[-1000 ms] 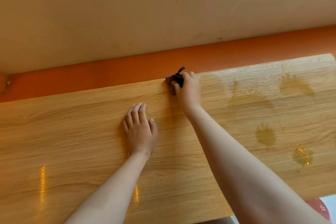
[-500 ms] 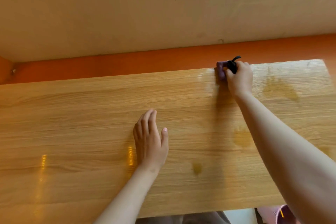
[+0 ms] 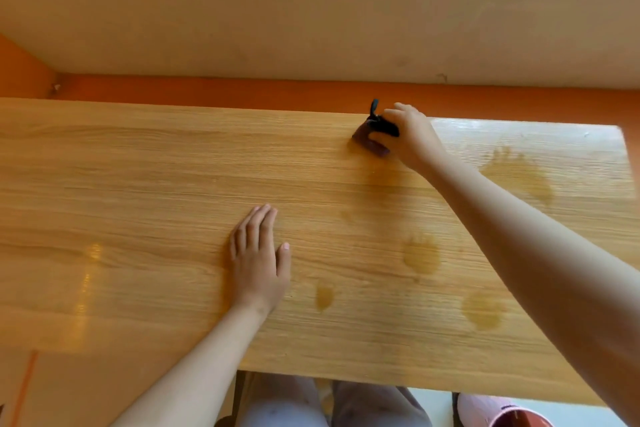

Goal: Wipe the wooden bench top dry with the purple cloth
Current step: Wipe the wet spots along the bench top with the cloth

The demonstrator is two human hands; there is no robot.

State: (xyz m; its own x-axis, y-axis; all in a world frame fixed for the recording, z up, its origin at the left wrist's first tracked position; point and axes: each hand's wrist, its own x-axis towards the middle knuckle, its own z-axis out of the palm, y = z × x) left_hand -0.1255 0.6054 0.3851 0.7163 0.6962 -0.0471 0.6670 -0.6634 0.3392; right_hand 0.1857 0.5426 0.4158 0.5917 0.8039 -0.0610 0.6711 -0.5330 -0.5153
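Bench top point(image 3: 138, 177): light wood grain, set against an orange strip point(image 3: 242, 90) at the foot of a beige wall point(image 3: 311, 10). Glare spots show on its left part.

Left hand point(image 3: 258, 267): flat on the bench near the middle, palm down, fingers straight and together, holding nothing.

Cloth point(image 3: 370, 145): bunched, on the bench at its far edge, right of centre. A black piece point(image 3: 382, 125) sticks up from it.

Right hand point(image 3: 414, 139): fingers curled over the cloth, gripping it and pressing it onto the wood.

Wet patches point(image 3: 422, 258): several darker stains on both sides of the right forearm.

Pink object point(image 3: 485, 407): below the bench's near edge, lower right.
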